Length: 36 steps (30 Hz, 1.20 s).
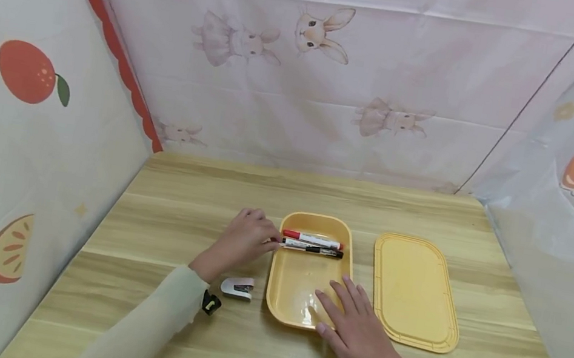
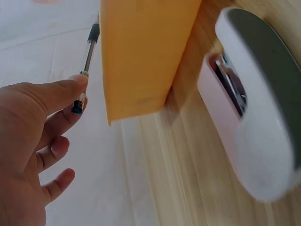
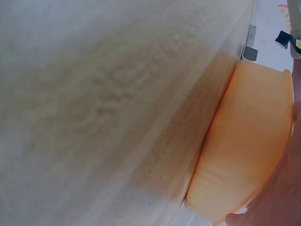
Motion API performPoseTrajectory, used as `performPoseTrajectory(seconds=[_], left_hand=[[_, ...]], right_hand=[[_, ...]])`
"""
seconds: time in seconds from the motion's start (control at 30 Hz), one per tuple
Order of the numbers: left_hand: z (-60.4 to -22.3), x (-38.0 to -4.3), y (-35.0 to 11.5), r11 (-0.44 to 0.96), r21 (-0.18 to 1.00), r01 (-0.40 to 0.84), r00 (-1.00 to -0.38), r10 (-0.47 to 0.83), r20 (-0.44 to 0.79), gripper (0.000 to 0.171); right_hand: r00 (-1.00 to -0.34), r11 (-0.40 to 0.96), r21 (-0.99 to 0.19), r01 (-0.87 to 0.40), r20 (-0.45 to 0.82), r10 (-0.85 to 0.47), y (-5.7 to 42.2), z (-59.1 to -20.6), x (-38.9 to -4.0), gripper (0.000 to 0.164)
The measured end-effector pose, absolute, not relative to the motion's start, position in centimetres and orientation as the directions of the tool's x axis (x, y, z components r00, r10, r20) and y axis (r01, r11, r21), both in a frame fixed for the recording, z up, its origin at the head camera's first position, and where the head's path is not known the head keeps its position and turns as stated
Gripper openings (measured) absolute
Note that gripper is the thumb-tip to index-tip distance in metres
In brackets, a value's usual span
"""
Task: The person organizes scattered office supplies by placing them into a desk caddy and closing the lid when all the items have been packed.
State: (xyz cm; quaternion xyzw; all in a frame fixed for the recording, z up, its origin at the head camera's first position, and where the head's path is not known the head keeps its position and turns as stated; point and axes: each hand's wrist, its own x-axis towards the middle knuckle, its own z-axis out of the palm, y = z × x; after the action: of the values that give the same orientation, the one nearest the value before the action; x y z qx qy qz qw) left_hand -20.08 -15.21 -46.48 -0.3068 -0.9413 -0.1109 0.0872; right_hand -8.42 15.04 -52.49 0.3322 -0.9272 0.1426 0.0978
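The pen [image 1: 312, 249] is at the centre of the head view, with its held end at the left rim of the yellow box [image 1: 299, 285] and its black grip section over the box interior. The left hand [image 1: 246, 235] pinches this end between thumb and finger. The left wrist view shows what the head view hides: a clear barrel, a dark end plug below the thumb, and the other fingers bent loosely, apart from the pen. Whether the pen touches the box floor cannot be told.

A red-capped marker [image 1: 313, 240] and a second marker [image 1: 300, 243], partly covered by the pen, lie in the upper part of the box. The right hand [image 1: 356, 329] is spread over the lower right corner of the box, fingers straight and apart. The right wrist view adds the smooth outer wall of the box, with the thumb at its rim.

A stapler [image 1: 237, 287] sits left of the box; only the left wrist view shows its grey-green top panel clearly. A yellow lid [image 1: 417, 292] lies flat at right.

The surface is a wood-grain table [image 1: 197, 191]. Printed cloth encloses it: rabbits on the back panel [image 1: 306, 84], fruit at far left and far right.
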Motion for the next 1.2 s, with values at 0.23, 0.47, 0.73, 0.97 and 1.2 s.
performPoseTrajectory(seconds=[0.23,0.47,0.73,0.97,1.2], left_hand=[[-47.1,-20.7,-13.8,0.766,0.172,0.62,-0.781,0.58,0.232,0.008],[-47.6,-21.1,-12.8,0.759,0.115,0.641,-0.759,0.605,0.241,0.008],[-47.8,-21.5,-12.1,0.765,0.093,0.637,-0.764,0.611,0.206,0.01],[-48.2,-21.7,-11.6,0.775,0.095,0.625,-0.777,0.605,0.175,0.014],[-48.3,-21.9,-11.3,0.783,0.066,0.619,-0.781,0.603,0.164,0.024]], right_hand=[[-0.755,0.736,-0.195,-0.649,0.285,-0.59,15.2,-52.5,-8.6,0.054],[-0.752,0.732,-0.197,-0.652,0.295,-0.59,15.2,-52.9,-8.6,0.054],[-0.761,0.74,-0.198,-0.643,0.275,-0.587,15.1,-52.7,-8.6,0.054],[-0.766,0.746,-0.196,-0.637,0.268,-0.584,15.1,-52.7,-8.5,0.054],[-0.767,0.746,-0.198,-0.636,0.266,-0.584,15.1,-52.6,-8.5,0.055]])
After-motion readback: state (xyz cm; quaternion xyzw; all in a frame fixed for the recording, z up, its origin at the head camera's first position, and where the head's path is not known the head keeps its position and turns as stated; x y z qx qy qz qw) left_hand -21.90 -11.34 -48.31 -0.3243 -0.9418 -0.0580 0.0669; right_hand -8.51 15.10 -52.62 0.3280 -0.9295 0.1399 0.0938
